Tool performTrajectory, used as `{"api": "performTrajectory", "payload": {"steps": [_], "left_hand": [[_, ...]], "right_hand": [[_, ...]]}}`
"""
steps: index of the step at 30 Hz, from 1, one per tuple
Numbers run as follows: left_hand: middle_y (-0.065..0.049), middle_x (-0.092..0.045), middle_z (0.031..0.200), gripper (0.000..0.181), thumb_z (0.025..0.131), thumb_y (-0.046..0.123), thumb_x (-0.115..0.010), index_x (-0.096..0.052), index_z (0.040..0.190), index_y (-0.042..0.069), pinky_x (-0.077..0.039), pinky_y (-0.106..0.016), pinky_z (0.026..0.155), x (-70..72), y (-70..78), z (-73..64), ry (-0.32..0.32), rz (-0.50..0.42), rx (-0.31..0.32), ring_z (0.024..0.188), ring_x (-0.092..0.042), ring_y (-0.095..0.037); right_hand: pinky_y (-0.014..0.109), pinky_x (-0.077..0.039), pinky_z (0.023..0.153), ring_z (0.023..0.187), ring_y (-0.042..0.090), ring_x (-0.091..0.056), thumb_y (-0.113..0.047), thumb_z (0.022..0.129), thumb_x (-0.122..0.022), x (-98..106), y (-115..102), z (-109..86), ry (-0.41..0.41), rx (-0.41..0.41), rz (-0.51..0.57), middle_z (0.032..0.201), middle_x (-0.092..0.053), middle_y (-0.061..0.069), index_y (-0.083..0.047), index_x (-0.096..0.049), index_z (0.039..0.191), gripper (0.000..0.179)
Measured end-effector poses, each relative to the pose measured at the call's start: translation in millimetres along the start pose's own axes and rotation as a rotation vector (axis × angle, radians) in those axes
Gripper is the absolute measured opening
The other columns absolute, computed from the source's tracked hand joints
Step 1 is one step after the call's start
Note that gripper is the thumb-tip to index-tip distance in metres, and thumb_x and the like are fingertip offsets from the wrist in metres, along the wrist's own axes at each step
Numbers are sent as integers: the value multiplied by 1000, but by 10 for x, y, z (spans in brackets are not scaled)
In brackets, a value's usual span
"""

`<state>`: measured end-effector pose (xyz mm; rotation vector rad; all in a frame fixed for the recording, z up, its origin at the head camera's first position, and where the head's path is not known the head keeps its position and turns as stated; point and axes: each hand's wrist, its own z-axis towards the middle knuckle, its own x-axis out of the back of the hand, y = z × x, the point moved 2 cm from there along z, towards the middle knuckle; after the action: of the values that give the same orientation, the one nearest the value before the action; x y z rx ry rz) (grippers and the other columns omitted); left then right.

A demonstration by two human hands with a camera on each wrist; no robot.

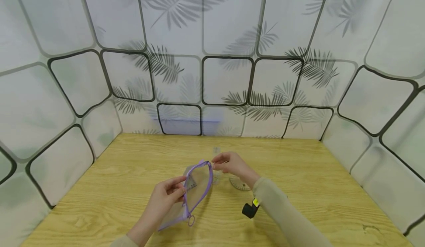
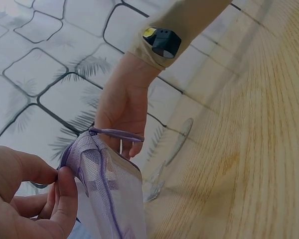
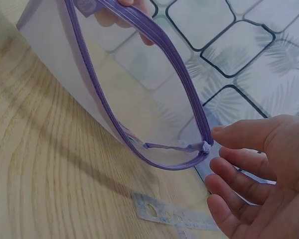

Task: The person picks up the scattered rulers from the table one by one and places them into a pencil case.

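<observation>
A see-through zip pouch [image 1: 172, 214] with purple edging stands propped over the wooden table, its zipped mouth spread wide. My left hand [image 1: 162, 197] pinches one side of that mouth between thumb and fingers. At the far end of the zipper [image 3: 189, 89], my right hand [image 3: 269, 169] has its thumb tip right at the corner, the other fingers loosely bent with nothing between them. A ring-shaped zipper pull [image 1: 191, 221] hangs from the near end. Through the pouch wall a small triangle ruler [image 1: 190, 183] shows.
Behind the pouch a clear plastic ruler [image 3: 159, 209] lies on the table [image 1: 132, 166]. A clear protractor [image 1: 239, 184] lies under the right forearm. A black wrist camera [image 1: 249, 210] sticks out from the right sleeve. Patterned curtain [image 1: 229, 81] surrounds the table's back and sides.
</observation>
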<state>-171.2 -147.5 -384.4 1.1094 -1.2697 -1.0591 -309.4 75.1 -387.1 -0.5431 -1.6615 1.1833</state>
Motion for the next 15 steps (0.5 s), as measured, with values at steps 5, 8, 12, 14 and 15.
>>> {"api": "performTrajectory", "payload": {"steps": [5, 8, 12, 14, 15], "left_hand": [[-7, -60, 94, 39, 93, -1, -61, -58, 131, -7, -61, -22, 73, 5, 1, 5, 4, 2, 1, 81, -62, -12], [-8, -60, 94, 39, 92, -1, -61, -58, 131, -7, -61, -21, 73, 7, -3, 13, 9, 4, -3, 81, -62, -12], [-8, -61, 94, 39, 92, -1, -61, -58, 130, -6, -61, -22, 73, 7, -12, 24, 11, 5, -4, 80, -63, -12], [-8, -61, 94, 38, 92, -1, -61, -59, 130, -6, -62, -22, 73, 8, -16, 26, 10, 6, -2, 81, -63, -12], [-8, -60, 94, 38, 92, -1, -61, -59, 130, -6, -62, -22, 73, 8, -18, 26, 10, 5, -1, 81, -63, -12]], "right_hand": [[45, -59, 90, 92, 14, -66, -18, 92, -69, 42, 6, 40, 18, 14, -11, 109, -69, 14, -2, -66, 121, 34], [41, -59, 88, 93, 14, -66, -18, 92, -69, 65, 13, 70, 32, 24, -22, 110, -69, 14, -1, -66, 121, 34], [41, -59, 88, 95, 16, -66, -21, 91, -70, 92, 32, 113, 42, 40, -33, 109, -70, 11, -4, -67, 120, 34], [39, -59, 85, 94, 16, -66, -23, 91, -71, 107, 37, 127, 43, 62, -52, 107, -70, 9, -5, -68, 119, 33], [38, -59, 84, 93, 15, -65, -23, 90, -71, 114, 45, 137, 44, 67, -56, 106, -70, 8, -6, -68, 118, 33]]}}
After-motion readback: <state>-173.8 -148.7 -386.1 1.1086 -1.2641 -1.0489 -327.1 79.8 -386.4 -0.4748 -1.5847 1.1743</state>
